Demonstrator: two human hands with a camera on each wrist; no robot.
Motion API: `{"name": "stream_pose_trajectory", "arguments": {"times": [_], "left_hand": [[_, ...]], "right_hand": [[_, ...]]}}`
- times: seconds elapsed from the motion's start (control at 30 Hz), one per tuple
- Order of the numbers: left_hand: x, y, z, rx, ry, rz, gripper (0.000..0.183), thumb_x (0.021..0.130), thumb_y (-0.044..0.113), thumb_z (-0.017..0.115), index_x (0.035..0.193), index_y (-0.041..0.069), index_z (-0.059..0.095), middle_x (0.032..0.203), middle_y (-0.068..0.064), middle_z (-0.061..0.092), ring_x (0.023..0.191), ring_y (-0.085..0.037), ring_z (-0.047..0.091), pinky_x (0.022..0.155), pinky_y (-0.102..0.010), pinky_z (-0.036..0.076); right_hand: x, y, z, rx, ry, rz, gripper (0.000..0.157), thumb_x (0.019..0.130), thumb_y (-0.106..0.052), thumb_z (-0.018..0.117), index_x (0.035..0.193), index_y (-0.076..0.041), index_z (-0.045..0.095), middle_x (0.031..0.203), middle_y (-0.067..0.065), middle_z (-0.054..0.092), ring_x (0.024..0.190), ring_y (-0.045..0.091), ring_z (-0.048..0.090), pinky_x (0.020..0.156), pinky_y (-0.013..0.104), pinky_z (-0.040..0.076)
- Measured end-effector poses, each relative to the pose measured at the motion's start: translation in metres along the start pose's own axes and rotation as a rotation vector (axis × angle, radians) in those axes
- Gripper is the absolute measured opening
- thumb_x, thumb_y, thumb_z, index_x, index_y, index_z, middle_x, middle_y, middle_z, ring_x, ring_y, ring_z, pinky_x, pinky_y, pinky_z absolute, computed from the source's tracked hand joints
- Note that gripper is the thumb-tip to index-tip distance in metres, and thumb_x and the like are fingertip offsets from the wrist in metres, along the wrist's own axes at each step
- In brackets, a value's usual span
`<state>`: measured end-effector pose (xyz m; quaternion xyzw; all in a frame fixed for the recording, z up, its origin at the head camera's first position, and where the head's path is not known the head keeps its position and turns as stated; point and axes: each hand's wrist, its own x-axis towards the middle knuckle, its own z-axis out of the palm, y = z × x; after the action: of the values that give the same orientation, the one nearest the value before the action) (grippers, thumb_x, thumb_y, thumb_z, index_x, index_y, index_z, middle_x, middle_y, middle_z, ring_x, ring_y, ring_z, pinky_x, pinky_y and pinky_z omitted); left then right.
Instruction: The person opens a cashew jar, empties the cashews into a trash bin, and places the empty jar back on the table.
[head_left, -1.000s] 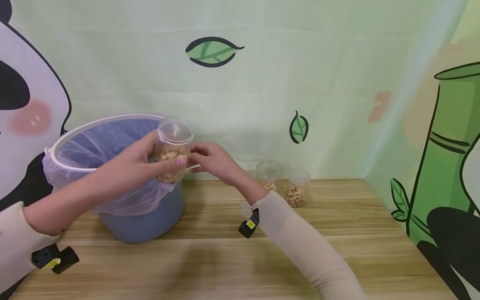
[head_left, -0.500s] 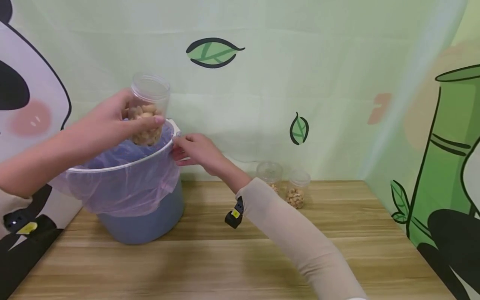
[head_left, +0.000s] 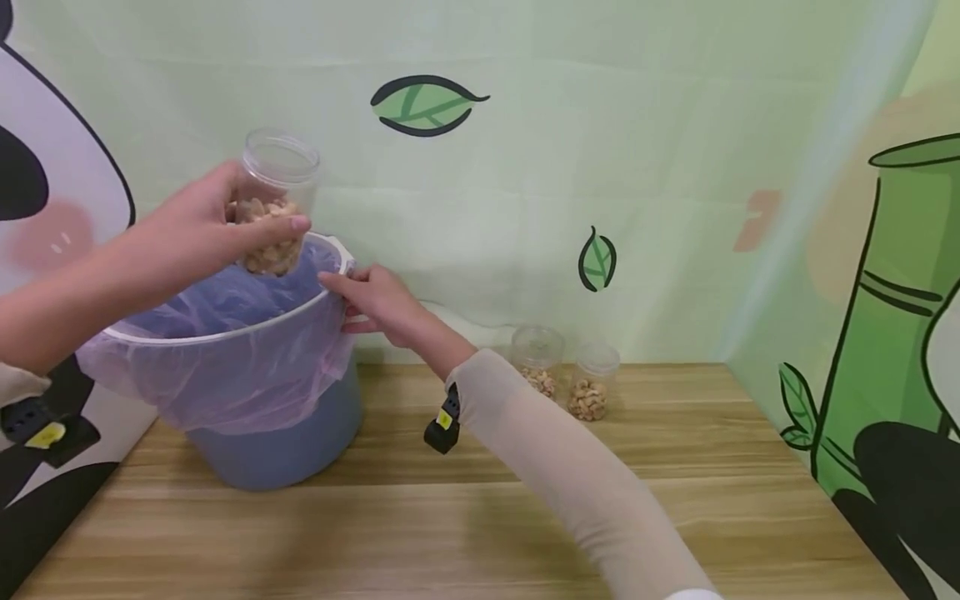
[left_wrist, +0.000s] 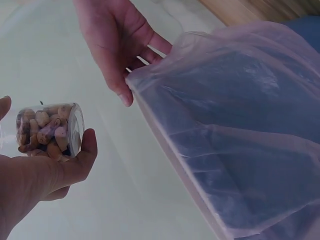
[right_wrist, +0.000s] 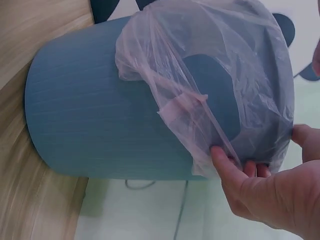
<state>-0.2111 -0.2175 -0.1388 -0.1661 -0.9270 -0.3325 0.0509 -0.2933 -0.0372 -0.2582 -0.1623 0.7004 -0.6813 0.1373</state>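
Observation:
My left hand grips a clear plastic jar partly filled with cashews, upright over the near inside of a trash can. Its fingers wrap the far side, with the thumb across the front. The jar's mouth looks uncapped. The blue-grey trash can has a white rim and a thin pinkish bag folded over it. At the right of that rim, my right hand holds the edge: thumb on top, fingers outside against the bag, as the right wrist view confirms.
Two more clear jars, one wide and one narrow, stand with nuts inside at the back of the wooden table. A printed cloth hangs right behind; my right forearm crosses in front of the wide jar.
The left hand has raised the jar leftward from beside the rim to above the trash can. My right hand has moved left from near the jar and taken hold of the rim.

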Motion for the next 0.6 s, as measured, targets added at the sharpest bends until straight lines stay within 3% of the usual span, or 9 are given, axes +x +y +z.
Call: {"name": "stream_pose_trajectory", "arguments": {"times": [0.13,0.3,0.43,0.6], "left_hand": [[0.003,-0.005,0.001,0.008,0.006,-0.023,0.081,0.096,0.058,0.06,0.149,0.003,0.033,0.139,-0.021,0.046,0.12,-0.034,0.051,0.08,-0.032,0.049],[0.009,-0.009,-0.001,0.039,0.015,-0.013,0.08,0.096,0.058,0.06,0.147,0.001,0.036,0.133,-0.022,0.052,0.113,-0.033,0.055,0.076,-0.031,0.05],[0.012,-0.015,-0.004,0.044,0.012,0.009,0.073,0.097,0.054,0.061,0.141,-0.002,0.044,0.123,-0.022,0.062,0.104,-0.028,0.061,0.071,-0.026,0.052],[0.013,-0.021,-0.004,0.051,0.01,0.01,0.072,0.097,0.053,0.062,0.14,-0.003,0.046,0.123,-0.022,0.062,0.104,-0.026,0.061,0.071,-0.024,0.052]], "right_hand": [[0.007,-0.002,-0.008,0.047,-0.041,0.065,0.027,0.098,-0.027,0.069,0.102,-0.003,0.059,0.097,0.009,0.059,0.093,0.025,0.065,0.09,0.047,0.057],[0.017,-0.005,-0.021,0.069,-0.064,0.126,0.043,0.098,-0.027,0.068,0.127,0.002,0.054,0.116,0.017,0.064,0.11,0.034,0.066,0.093,0.049,0.055],[0.025,-0.006,-0.031,0.057,-0.094,0.174,0.045,0.099,-0.028,0.066,0.133,-0.003,0.051,0.126,0.018,0.062,0.116,0.036,0.064,0.096,0.05,0.054],[0.032,-0.005,-0.04,0.05,-0.121,0.223,0.049,0.099,-0.032,0.065,0.137,-0.006,0.052,0.133,0.021,0.059,0.116,0.038,0.064,0.096,0.05,0.054]]}}
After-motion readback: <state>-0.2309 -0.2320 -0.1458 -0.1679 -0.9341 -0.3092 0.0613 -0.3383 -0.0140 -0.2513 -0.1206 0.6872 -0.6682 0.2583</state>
